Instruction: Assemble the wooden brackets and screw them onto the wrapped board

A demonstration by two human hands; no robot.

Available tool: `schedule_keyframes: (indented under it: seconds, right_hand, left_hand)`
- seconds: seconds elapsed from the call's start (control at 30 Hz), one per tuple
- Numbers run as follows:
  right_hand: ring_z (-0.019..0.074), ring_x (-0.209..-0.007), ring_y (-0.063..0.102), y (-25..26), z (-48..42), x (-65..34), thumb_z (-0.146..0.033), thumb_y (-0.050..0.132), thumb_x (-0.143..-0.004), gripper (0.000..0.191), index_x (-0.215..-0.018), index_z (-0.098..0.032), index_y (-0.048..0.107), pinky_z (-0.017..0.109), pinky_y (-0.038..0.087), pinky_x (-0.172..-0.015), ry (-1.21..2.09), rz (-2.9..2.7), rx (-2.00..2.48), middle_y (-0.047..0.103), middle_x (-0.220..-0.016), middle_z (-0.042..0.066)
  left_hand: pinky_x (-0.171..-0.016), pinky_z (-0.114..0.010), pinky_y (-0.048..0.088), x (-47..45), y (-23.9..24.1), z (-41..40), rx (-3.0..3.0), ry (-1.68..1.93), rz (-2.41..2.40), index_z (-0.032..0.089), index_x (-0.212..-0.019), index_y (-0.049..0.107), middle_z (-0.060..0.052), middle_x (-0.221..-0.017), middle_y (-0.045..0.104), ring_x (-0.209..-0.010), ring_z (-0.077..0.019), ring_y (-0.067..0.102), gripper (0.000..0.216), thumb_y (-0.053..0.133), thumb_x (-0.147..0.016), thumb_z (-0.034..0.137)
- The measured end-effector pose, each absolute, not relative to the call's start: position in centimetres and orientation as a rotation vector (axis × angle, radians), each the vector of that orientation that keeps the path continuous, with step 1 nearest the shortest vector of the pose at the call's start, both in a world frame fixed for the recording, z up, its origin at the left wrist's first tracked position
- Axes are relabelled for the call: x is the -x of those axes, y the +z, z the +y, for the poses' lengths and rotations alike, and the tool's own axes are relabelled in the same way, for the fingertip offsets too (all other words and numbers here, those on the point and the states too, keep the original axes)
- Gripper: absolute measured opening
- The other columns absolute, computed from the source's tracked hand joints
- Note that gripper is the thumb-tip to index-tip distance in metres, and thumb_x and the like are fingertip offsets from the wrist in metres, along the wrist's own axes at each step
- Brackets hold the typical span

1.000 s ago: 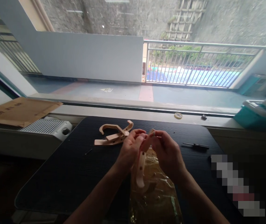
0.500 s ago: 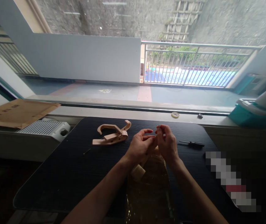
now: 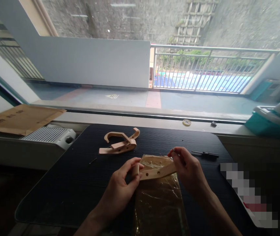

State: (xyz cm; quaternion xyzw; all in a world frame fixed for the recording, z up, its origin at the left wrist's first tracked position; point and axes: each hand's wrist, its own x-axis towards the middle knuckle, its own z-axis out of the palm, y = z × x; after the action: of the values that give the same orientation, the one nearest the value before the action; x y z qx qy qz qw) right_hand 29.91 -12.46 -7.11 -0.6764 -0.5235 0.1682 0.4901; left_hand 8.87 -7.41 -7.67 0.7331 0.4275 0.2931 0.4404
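Note:
My left hand (image 3: 125,178) is closed round the curved end of a pale wooden hook (image 3: 152,173), which has dark holes along its strip. The hook lies level across the top of a board wrapped in clear brown tape (image 3: 161,200). At the hook's other end, my right hand (image 3: 188,167) pinches a small metal screw (image 3: 173,150); its fingers hide part of the strip, so I cannot tell whether they also grip the wood. More wooden hooks (image 3: 121,144) lie piled farther back, with a loose screw (image 3: 93,161) in front of them.
A black-handled screwdriver (image 3: 207,154) lies on the black table (image 3: 63,190), right of my hands. A tape roll (image 3: 186,122) and a small dark object (image 3: 213,124) sit on the windowsill. A brown envelope (image 3: 24,118) rests over the radiator (image 3: 49,134). A blurred-out item overlaps the table's right edge.
My hands have come apart and nearer to me. The wooden hook has turned from slanting under my hands to lying crosswise over the board. The camera view has shifted slightly.

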Motion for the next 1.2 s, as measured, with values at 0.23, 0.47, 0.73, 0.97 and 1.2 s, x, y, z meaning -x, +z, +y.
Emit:
schedule_keyframes:
  seconds: [0.23, 0.47, 0.73, 0.97, 1.2]
  right_hand:
    - [0.0116, -0.055, 0.047, -6.5, -10.3, -31.4, -0.037, 0.047, -0.086, 0.021, -0.084, -0.018, 0.055, 0.025, 0.039, -0.053, 0.467, -1.016, 1.516, 0.056, -0.063, -0.001]
    - [0.0134, -0.060, 0.051, -8.0, -9.8, -32.2, -0.038, 0.047, -0.086, 0.021, -0.086, -0.018, 0.055, 0.027, 0.043, -0.057, 0.397, -1.023, 1.498, 0.058, -0.066, 0.000]
    - [0.0137, -0.059, 0.053, -10.2, -10.0, -30.9, -0.039, 0.046, -0.086, 0.022, -0.090, -0.019, 0.052, 0.027, 0.044, -0.056, 0.295, -0.907, 1.597, 0.057, -0.067, 0.000]
    - [0.0138, -0.060, 0.056, -10.2, -11.9, -30.5, -0.034, 0.051, -0.085, 0.017, -0.091, -0.019, 0.057, 0.025, 0.046, -0.055, 0.260, -0.995, 1.603, 0.060, -0.068, 0.000]
    - [0.0120, -0.063, 0.058, -10.9, -13.8, -29.7, -0.022, 0.050, -0.086, 0.011, -0.095, -0.024, 0.056, 0.023, 0.048, -0.058, 0.163, -1.141, 1.565, 0.061, -0.075, -0.001]
  left_hand:
    - [-0.085, -0.033, 0.050, -12.0, -6.5, -3.7, -1.736, 0.817, 0.918, 0.018, -0.100, 0.062, -0.006, -0.099, 0.068, -0.094, -0.0206, 0.063, 0.029, 0.061, -0.076, 0.032]
    - [-0.080, -0.031, 0.050, -11.8, -7.5, -2.7, -1.847, 0.796, 0.926, 0.017, -0.100, 0.066, -0.006, -0.092, 0.067, -0.088, -0.0193, 0.061, 0.031, 0.064, -0.074, 0.033]
    - [-0.084, -0.033, 0.050, -11.8, -9.5, -2.5, -1.773, 0.761, 0.943, 0.016, -0.108, 0.065, -0.007, -0.098, 0.069, -0.092, -0.0207, 0.063, 0.037, 0.063, -0.075, 0.034]
    - [-0.082, -0.030, 0.050, -11.3, -8.5, -3.6, -1.755, 0.730, 0.982, 0.019, -0.102, 0.064, -0.005, -0.097, 0.069, -0.090, -0.0191, 0.063, 0.030, 0.061, -0.076, 0.032]
    - [-0.080, -0.025, 0.048, -9.9, -7.4, -4.9, -1.847, 0.518, 0.965, 0.023, -0.100, 0.059, -0.002, -0.097, 0.063, -0.090, -0.0174, 0.060, 0.022, 0.058, -0.078, 0.026]
